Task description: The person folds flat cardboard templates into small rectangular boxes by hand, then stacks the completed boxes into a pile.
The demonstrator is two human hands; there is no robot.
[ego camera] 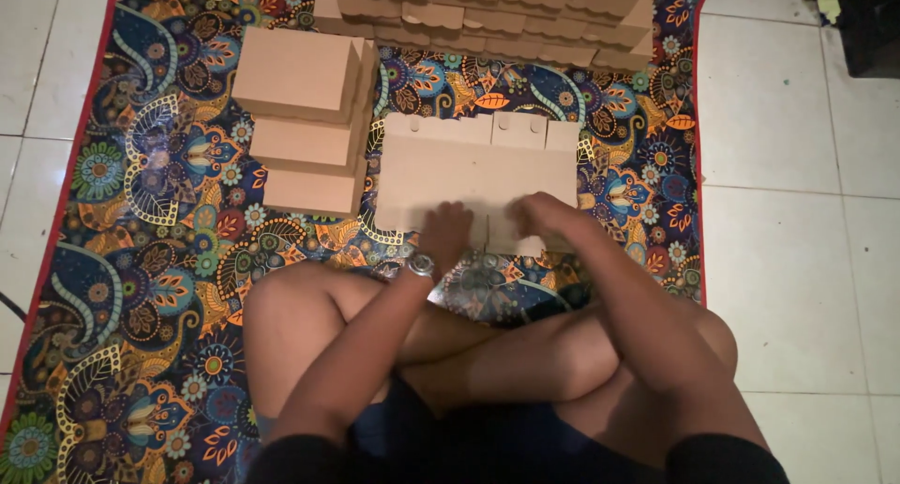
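Note:
A flat brown cardboard box blank (pixel 478 170) with scalloped tabs along its far edge lies on the patterned mat in front of my crossed legs. My left hand (pixel 444 231), with a watch on its wrist, presses down on the blank's near edge. My right hand (pixel 544 217) rests on the same near edge just to the right, fingers curled over the cardboard. Both hands touch the blank, almost side by side.
A stepped stack of folded cardboard boxes (pixel 309 119) stands to the left of the blank. Several more folded boxes (pixel 487 15) are piled at the far end of the colourful mat (pixel 141 259). White floor tiles (pixel 797 212) lie on both sides.

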